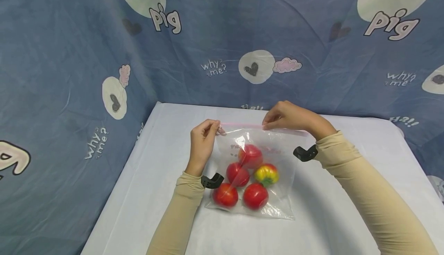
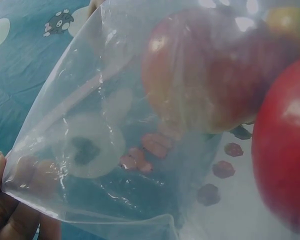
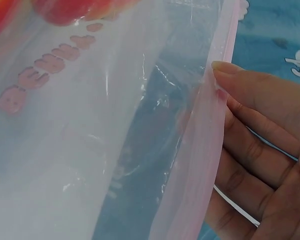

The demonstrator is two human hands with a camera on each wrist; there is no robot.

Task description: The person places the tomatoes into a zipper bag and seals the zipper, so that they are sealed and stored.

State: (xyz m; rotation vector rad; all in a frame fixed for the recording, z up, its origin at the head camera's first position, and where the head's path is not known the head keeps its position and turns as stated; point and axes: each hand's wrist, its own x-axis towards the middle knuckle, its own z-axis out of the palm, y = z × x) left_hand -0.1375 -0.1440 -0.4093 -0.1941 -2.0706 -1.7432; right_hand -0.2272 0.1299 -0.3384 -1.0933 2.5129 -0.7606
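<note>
A clear zip bag (image 1: pixel 286 205) with a pink zip strip (image 1: pixel 243 125) along its top lies over the white table. Several round red fruits (image 1: pixel 256 196) are inside, with a yellow-and-red one (image 1: pixel 266 173) showing green at its lower end. At the bag's top left corner, my left hand (image 1: pixel 202 145) pinches the plastic between thumb and fingers. My right hand (image 1: pixel 291 117) pinches the pink strip right of its middle; in the right wrist view the thumb (image 3: pixel 235 75) lies on the strip, fingers behind. Pink lettering (image 3: pixel 45 70) is printed on the bag.
The white-covered table (image 1: pixel 152 162) extends around the bag on all sides. A blue patterned cloth (image 1: pixel 194 43) hangs behind the table and along its left side. Black camera mounts sit on the left wrist (image 1: pixel 212 181) and the right wrist (image 1: pixel 305 153).
</note>
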